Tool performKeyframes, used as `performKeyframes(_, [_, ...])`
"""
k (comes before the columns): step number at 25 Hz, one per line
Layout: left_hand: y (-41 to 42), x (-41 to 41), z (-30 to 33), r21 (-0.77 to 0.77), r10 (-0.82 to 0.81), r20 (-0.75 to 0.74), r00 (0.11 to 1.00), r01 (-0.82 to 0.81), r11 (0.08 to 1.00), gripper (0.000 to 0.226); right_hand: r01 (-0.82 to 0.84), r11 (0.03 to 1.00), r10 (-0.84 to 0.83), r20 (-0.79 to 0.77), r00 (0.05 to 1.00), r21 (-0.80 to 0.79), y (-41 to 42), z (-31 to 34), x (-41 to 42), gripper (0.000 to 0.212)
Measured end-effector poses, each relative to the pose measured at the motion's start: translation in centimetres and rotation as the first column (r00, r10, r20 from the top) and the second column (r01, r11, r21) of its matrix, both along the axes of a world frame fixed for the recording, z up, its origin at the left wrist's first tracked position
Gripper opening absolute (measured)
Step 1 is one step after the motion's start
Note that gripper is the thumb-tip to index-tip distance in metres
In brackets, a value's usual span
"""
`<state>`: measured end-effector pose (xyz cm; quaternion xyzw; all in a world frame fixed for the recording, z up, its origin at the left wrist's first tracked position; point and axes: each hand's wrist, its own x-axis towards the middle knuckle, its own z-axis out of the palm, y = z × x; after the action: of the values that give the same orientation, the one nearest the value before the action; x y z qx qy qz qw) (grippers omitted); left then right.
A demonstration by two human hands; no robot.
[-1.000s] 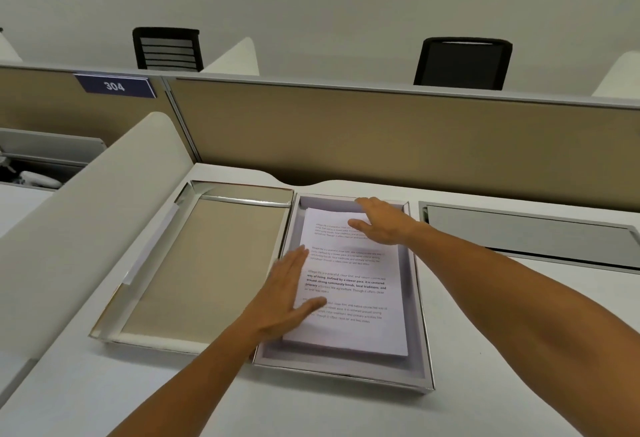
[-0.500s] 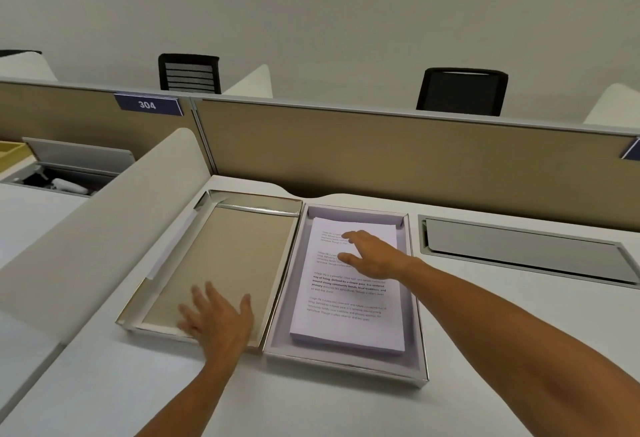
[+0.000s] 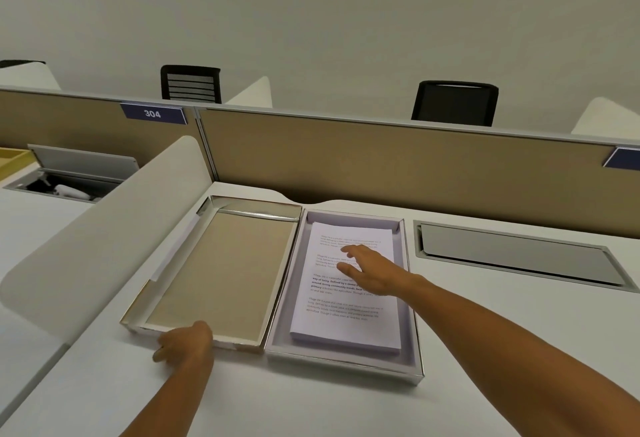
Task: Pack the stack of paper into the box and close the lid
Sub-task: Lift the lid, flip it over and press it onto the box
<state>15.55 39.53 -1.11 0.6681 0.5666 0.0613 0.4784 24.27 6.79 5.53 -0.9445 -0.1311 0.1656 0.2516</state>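
A stack of printed white paper [image 3: 346, 326] lies inside the shallow silver-edged box [image 3: 414, 350] on the white desk. The box lid [image 3: 221, 270], tan inside, lies flat and open to the left of the box, joined along the middle edge. My right hand [image 3: 372, 268] rests flat on the upper half of the paper, fingers spread. My left hand [image 3: 185, 341] curls over the lid's near edge, fingers wrapped around the rim.
A tan partition [image 3: 381, 163] runs along the back of the desk. A white curved divider [image 3: 97, 232] stands close to the left of the lid. A grey cable hatch [image 3: 512, 253] sits in the desk to the right of the box. Black chairs stand behind the partition.
My left hand left the paper, crossed over the lid and has taken hold of the lid's near edge. My right hand slid down the paper a little.
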Motion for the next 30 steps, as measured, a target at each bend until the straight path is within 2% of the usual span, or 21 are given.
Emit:
performKeyframes(3, [-0.1, -0.2, 0.8, -0.015, 0.099, 0.128, 0.987, -0.097, 0.995, 0.061, 0.025, 0.999, -0.025, 0.004, 1.0, 0.045, -0.1, 0.5, -0.6, 0.057])
performKeyframes(5, [-0.3, 0.0, 1.9, -0.081, 0.194, 0.251, 0.948, -0.179, 0.98, 0.063, 0.041, 0.996, -0.042, 0.012, 0.999, 0.085, 0.0, 0.9, -1.0, 0.057])
performKeyframes(8, [-1.1, 0.0, 3.4, -0.149, 0.248, 0.335, 0.909, -0.209, 0.967, 0.061, 0.052, 0.99, -0.058, 0.036, 0.998, 0.13, 0.4, 1.7, -1.5, 0.056])
performKeyframes(11, [-2.2, -1.0, 4.1, -0.045, 0.13, 0.451, 0.883, -0.123, 0.991, 0.052, 0.059, 0.981, -0.07, 0.051, 0.996, 0.187, 1.1, 2.6, -2.2, 0.054])
performKeyframes(15, [-3.1, -1.8, 4.9, 0.058, -0.002, 0.63, 0.777, -0.044, 0.997, 0.069, 0.057, 0.965, -0.077, 0.071, 0.995, 0.254, 2.1, 3.8, -2.9, 0.053])
performKeyframes(22, [-6.4, -3.3, 6.0, 0.322, -0.37, 0.667, 0.646, 0.198, 0.926, 0.073, 0.092, 0.903, -0.127, 0.055, 0.99, 0.419, 3.9, 6.3, -4.0, 0.052])
performKeyframes(25, [-8.6, -3.9, 5.5, 0.417, -0.497, 0.628, 0.599, 0.28, 0.865, 0.072, 0.174, 0.812, -0.192, -0.026, 0.981, 0.557, 4.6, 7.4, -4.2, 0.052])
performKeyframes(30, [-11.0, -4.8, 4.8, 0.528, -0.621, 0.576, 0.531, 0.338, 0.779, 0.071, 0.349, 0.539, -0.252, -0.249, 0.935, 0.767, 5.4, 9.9, -4.6, 0.041])
